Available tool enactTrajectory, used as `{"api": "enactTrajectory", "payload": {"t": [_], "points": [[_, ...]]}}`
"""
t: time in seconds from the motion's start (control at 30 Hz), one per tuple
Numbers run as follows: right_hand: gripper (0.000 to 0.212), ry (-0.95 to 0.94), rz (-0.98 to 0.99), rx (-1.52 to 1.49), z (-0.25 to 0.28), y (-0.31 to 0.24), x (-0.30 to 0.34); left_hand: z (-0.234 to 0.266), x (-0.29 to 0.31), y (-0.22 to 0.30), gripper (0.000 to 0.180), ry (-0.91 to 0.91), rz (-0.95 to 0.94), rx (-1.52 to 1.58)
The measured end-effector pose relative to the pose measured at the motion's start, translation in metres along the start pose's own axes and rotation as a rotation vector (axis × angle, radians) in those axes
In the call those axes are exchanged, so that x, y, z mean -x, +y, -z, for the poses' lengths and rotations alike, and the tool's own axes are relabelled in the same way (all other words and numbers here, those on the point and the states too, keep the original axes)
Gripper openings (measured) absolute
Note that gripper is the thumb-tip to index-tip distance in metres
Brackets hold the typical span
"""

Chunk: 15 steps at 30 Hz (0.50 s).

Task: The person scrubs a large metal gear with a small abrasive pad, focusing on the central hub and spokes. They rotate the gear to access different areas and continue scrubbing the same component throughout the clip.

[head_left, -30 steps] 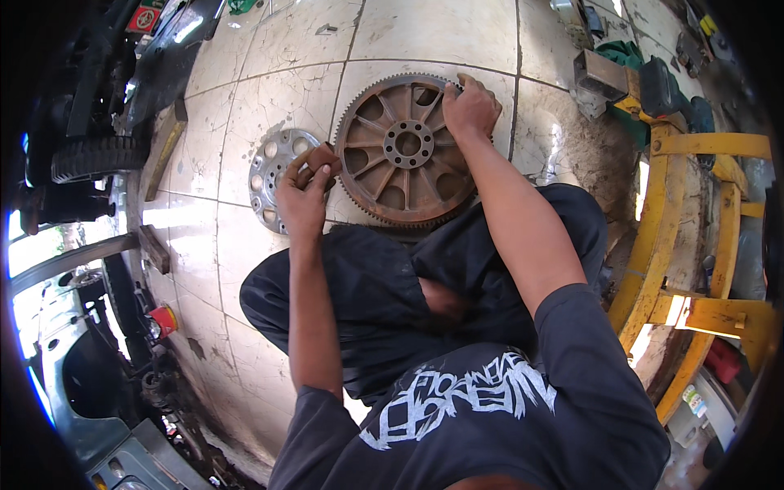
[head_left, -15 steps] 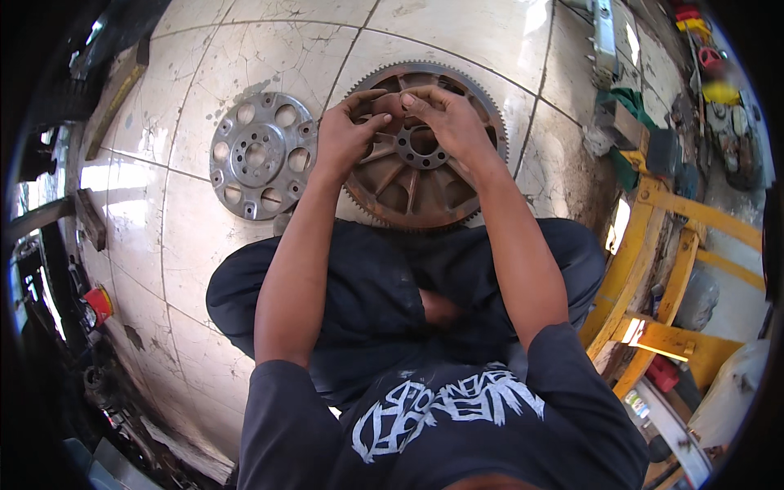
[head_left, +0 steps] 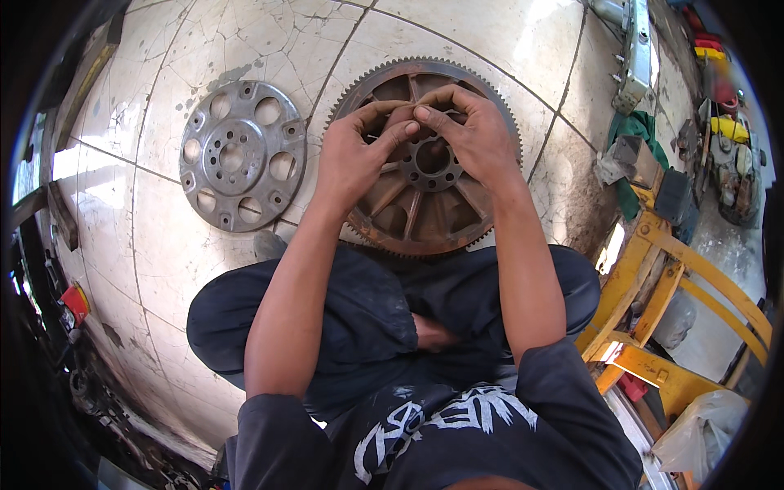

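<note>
Both hands meet above a large rusty flywheel (head_left: pixel 414 204) with a toothed rim, which lies flat on the tiles in front of my crossed legs. My left hand (head_left: pixel 359 151) is closed, its thumb and fingertips on a small reddish-brown sheet (head_left: pixel 398 118) that looks like sandpaper. On the sheet's other edge, my right hand (head_left: pixel 468 132) pinches with thumb and index finger. My fingers cover much of the sheet. To the left of the flywheel lies a grey round metal plate (head_left: pixel 249 181) with several large holes, touched by neither hand.
A yellow metal frame (head_left: pixel 625 306) stands close on my right, with a clear plastic bag (head_left: pixel 702 433) beside it. Farther up on that side are a green cloth (head_left: pixel 633 126) and a long silvery metal part (head_left: pixel 635 61). Wooden pieces (head_left: pixel 61 214) lie at the left.
My hands have drawn together, fingertips now meeting over the sheet, and less of it shows. The view has shifted slightly. The flywheel and plate appear to lie as before.
</note>
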State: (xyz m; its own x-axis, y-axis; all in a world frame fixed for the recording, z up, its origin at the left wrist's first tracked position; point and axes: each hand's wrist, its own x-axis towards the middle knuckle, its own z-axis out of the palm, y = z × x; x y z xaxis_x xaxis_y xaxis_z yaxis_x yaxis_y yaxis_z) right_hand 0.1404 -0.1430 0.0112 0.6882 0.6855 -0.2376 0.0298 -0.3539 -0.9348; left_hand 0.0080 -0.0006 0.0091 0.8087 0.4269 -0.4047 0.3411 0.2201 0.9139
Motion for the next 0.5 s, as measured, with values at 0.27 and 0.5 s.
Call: {"api": "enactTrajectory", "payload": {"t": [0.27,0.5], "points": [[0.018,-0.002,-0.026,-0.144,-0.001,-0.007,0.002,0.003,-0.001,0.000,0.041,-0.035,-0.057,-0.080],[0.018,-0.004,-0.059,-0.307,-0.014,-0.008,0.006,0.011,-0.004,-0.006,0.040,-0.006,-0.209,-0.280]]}}
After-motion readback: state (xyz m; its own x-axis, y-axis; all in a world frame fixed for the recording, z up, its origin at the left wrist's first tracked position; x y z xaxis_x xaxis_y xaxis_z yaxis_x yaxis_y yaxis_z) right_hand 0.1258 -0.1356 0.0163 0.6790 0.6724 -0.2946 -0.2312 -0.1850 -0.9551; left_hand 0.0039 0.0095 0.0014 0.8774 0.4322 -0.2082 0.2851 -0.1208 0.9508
